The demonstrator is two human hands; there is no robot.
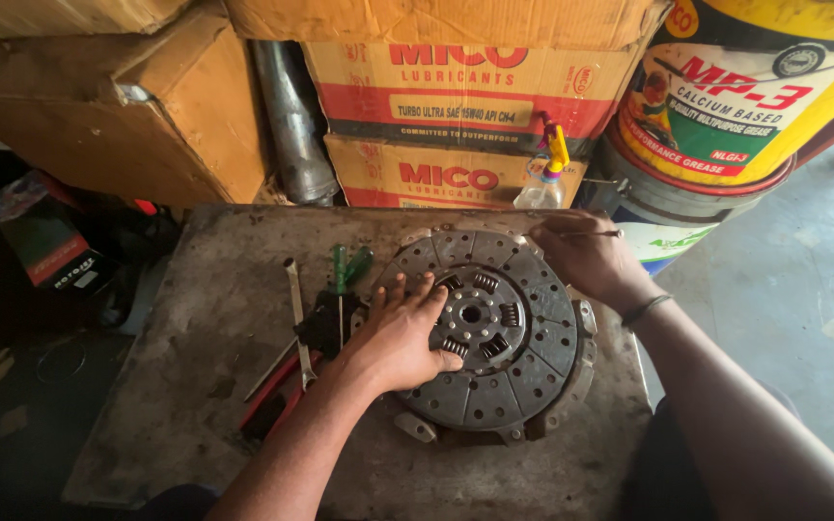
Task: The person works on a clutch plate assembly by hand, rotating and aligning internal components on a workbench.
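Note:
A round clutch disc (518, 333) with grey friction pads and coil springs around its hub lies flat on a pressure plate on a worn metal table (214, 318). My left hand (400, 333) presses flat on the disc's left side, fingers spread over the springs. At the disc's far right rim, my right hand (586, 260) pinches a thin metal rod (591, 233).
Green-handled screwdrivers (345, 267), a flat metal bar (294, 309) and red-handled pliers (277, 391) lie left of the disc. Cardboard boxes (456, 106), a small spray bottle (547, 178) and stacked grease buckets (726, 106) stand behind the table. Concrete floor lies to the right.

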